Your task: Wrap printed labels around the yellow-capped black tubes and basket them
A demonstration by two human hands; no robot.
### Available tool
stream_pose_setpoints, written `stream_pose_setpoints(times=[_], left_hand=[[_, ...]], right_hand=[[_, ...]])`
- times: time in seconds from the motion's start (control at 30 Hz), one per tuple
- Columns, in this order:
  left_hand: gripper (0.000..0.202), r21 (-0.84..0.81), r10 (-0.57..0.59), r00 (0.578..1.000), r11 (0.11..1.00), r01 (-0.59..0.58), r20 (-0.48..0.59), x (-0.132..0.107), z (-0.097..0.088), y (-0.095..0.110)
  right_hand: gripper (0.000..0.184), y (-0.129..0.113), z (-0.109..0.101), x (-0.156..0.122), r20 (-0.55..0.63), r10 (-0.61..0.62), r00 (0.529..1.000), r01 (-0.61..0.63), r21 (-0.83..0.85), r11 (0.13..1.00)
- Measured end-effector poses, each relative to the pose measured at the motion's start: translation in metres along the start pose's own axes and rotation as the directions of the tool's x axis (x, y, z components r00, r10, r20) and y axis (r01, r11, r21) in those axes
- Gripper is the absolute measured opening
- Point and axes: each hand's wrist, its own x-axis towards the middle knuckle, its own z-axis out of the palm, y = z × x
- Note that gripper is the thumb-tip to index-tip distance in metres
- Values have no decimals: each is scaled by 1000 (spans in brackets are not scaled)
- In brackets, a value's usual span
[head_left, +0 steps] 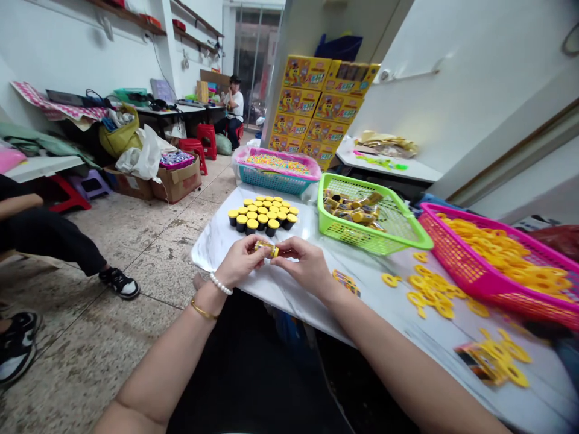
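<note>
My left hand [239,263] and my right hand [304,263] meet over the near edge of the white table [289,288], both pinched on a small yellow cylindrical piece [266,248] held between their fingertips. A pearl bracelet and a gold bangle sit on my left wrist. Just beyond my hands stands a cluster of several small black containers with yellow caps [262,216]. Loose yellow rings [432,292] lie on the table to the right of my right hand.
A green basket [409,237] holds yellow-and-black pieces. A pink basket [470,274] holds yellow rings. A teal-and-pink basket [271,179] of coloured bits stands at the far end. Yellow cartons [319,108] are stacked behind. A seated person's legs [58,238] are at left; another person [234,108] sits far back.
</note>
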Motion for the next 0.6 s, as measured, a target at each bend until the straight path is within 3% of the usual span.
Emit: stream_pose_setpoints(times=[0.1, 0.3, 0.4, 0.47, 0.53, 0.6], left_hand=[[32, 52, 21, 999, 998, -19, -43, -2, 2, 2], [51, -184, -93, 992, 980, 77, -83, 4, 6, -3], [51, -133, -92, 993, 988, 82, -68, 7, 5, -3], [47, -80, -43, 999, 996, 41, -29, 6, 3, -2], [42, -46, 7, 1000, 999, -7, -7, 4, 2, -1], [38, -25, 48, 999, 999, -48, 5, 0, 0, 0]], right_hand=[[29, 2, 8, -1, 5, 66, 998, -66, 39, 997], [12, -4, 2, 2, -57, -218, 974, 207, -154, 966], [9, -3, -2, 0, -50, -245, 968, 232, -186, 955], [14, -1, -2, -1, -55, -138, 989, 131, -113, 985], [20, 0, 0, -1, -14, 53, 999, -52, 26, 998], [26, 1, 3, 2, 99, 260, 960, -274, 179, 945]])
